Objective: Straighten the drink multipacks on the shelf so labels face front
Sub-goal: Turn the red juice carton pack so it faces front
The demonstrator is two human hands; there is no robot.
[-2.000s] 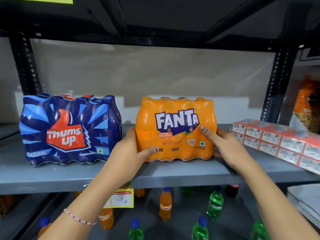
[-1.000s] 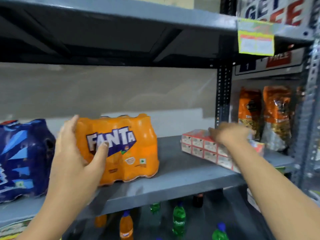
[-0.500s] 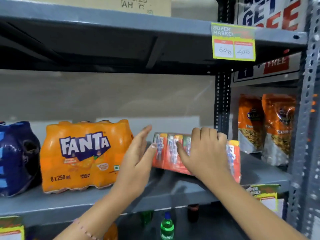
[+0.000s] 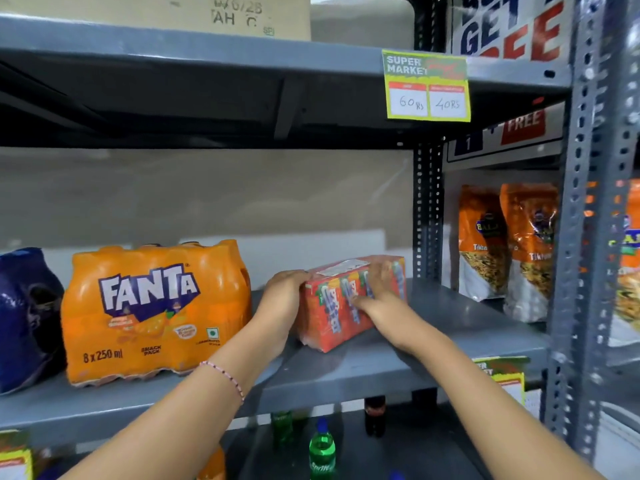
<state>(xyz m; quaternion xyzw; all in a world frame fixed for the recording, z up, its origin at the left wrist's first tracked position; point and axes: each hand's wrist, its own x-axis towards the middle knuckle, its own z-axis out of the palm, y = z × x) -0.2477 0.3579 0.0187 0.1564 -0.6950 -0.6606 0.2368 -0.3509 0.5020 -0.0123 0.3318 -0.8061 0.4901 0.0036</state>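
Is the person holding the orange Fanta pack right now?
No, both the left hand and the right hand are on the red carton pack, while the Fanta pack stands untouched beside it.

A grey metal shelf (image 4: 433, 344) is being occupied by a red carton multipack (image 4: 341, 306) between the hands, with the Fanta pack (image 4: 156, 313) and blue pack (image 4: 24, 317) sitting left of them.

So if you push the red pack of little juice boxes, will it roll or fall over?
Probably not. The red carton pack looks boxy with flat sides, so it should slide, not roll. Its shiny wrap may be slippery. The left hand and right hand hold opposite sides, which should steady it.
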